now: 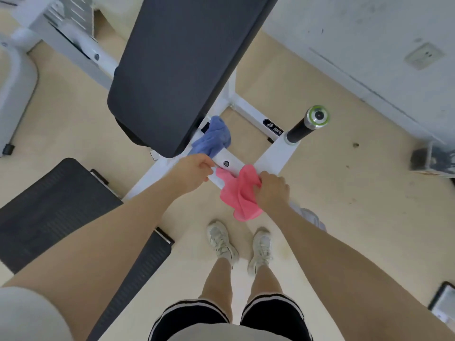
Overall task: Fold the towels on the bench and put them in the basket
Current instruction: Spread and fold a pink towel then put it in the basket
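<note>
A pale beige floor fills the view, with a light wall running along the edge from twelve toward three o'clock. From the centre up toward twelve o'clock stretches the dark padded table on its white metal frame, and a black post with a silver, green-ringed cap sticks up from the frame at about two o'clock. A blue towel lies bunched on the frame just under the near end of the pad, close to the centre. Just below it, toward five o'clock of the centre, a pink towel drapes over the frame's cross bar and hangs toward the floor. The left hand pinches the pink towel's upper left corner between curled fingers, its knuckles close to the blue towel. The right hand has its fingers curled into the pink towel's right side, gripping a bunch of cloth. A dark ribbed mat lies at about eight o'clock. At six o'clock the person's white trainers stand on the floor, below black shorts with white trim.
</note>
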Action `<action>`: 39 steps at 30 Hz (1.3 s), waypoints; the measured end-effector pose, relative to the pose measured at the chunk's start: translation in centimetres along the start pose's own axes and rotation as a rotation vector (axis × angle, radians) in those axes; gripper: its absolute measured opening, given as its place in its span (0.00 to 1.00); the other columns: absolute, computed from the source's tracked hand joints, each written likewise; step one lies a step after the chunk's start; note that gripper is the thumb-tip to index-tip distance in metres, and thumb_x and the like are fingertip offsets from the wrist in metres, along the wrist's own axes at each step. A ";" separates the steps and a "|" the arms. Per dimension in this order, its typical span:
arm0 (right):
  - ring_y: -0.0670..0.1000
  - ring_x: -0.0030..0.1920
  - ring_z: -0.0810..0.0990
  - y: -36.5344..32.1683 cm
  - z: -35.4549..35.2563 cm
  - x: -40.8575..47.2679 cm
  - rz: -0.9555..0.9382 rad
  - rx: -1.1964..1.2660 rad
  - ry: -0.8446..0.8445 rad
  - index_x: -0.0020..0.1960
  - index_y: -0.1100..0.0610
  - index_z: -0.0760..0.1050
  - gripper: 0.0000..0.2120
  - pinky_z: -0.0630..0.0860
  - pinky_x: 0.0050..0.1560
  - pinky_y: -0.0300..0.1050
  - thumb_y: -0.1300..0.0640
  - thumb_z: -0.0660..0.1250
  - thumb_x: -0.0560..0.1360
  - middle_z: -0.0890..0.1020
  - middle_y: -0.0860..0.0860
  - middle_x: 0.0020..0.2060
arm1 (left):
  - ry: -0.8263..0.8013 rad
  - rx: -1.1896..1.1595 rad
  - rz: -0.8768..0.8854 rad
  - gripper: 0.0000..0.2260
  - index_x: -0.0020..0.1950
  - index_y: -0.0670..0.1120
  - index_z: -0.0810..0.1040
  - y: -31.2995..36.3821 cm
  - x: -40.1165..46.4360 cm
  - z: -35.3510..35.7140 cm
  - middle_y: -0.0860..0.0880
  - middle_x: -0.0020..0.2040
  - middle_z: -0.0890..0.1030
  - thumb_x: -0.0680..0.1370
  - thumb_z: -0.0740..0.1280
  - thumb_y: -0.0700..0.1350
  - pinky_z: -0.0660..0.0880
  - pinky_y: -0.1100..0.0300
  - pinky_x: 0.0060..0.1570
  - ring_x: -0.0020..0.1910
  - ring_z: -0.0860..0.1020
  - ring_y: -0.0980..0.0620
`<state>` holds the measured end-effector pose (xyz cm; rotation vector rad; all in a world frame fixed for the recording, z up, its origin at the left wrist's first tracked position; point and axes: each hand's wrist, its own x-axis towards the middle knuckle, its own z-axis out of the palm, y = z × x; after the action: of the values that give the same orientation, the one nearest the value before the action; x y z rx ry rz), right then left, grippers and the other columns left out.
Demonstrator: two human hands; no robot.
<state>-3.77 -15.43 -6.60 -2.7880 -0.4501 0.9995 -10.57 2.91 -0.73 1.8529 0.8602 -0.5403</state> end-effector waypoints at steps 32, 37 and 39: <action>0.50 0.40 0.76 41.0 -9.6 -49.4 0.188 0.959 0.718 0.44 0.57 0.76 0.02 0.73 0.42 0.39 0.63 0.65 0.74 0.78 0.49 0.37 | -0.592 0.560 1.178 0.05 0.39 0.48 0.78 23.6 -39.3 43.7 0.58 0.30 0.77 0.74 0.68 0.40 0.67 0.73 0.32 0.29 0.73 0.65; 0.47 0.46 0.73 50.7 -8.6 -55.1 0.461 0.985 0.962 0.56 0.56 0.75 0.15 0.70 0.46 0.39 0.68 0.58 0.73 0.74 0.45 0.46 | -0.670 0.691 1.200 0.09 0.32 0.51 0.75 27.3 -43.9 55.8 0.55 0.29 0.78 0.72 0.67 0.43 0.68 0.68 0.33 0.30 0.73 0.62; 0.49 0.42 0.75 54.9 -8.2 -57.1 0.515 1.087 1.027 0.51 0.54 0.76 0.15 0.75 0.45 0.44 0.69 0.56 0.73 0.74 0.45 0.41 | -0.728 0.733 1.153 0.08 0.31 0.47 0.76 28.8 -45.3 61.0 0.53 0.29 0.78 0.72 0.67 0.43 0.69 0.68 0.32 0.30 0.74 0.59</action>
<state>-27.81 -86.19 20.77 -1.9505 0.7408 -0.2527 -17.56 -74.74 22.14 2.1429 -0.9914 -0.7094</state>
